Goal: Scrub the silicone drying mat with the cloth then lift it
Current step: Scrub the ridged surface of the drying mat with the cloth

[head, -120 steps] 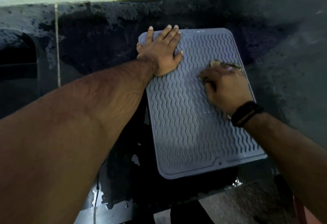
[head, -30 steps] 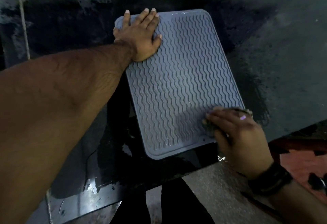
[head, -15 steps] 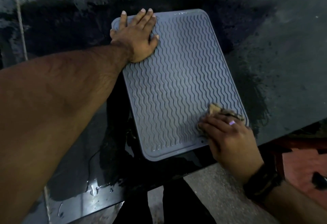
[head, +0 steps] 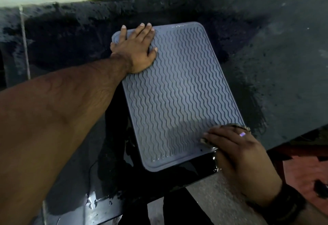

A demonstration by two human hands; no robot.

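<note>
Head view, from left to right: the left forearm reaches in across the dark wet counter (head: pixel 266 50), and the left hand (head: pixel 136 50) lies flat on the far left corner of the mat (head: pixel 177 91), fingers straight and a little spread, palm down, pinning that corner. The mat is a grey ribbed rectangle resting flat on the counter, its long axis running from the far left corner near the wall toward the near right corner at the counter's front edge, slightly skewed to that edge. Water glints along its near rim and on the counter just in front of it.

At the near right corner sits the right hand (head: pixel 236 146), fingers curled down over the cloth (head: pixel 237 127), which shows only as a crumpled strip past the knuckles and a bit under the fingertips. The hand presses the cloth onto the mat right at its corner. A dark band wraps the right wrist.

The scrubbing looks to be at the mat's last corner, so the lift is likely near. For that, the right hand is the nearer one to a free edge: the near short rim lies just left of its fingertips, close to the counter's front. The left hand is on the opposite corner, so the two span the mat's diagonal.
</note>
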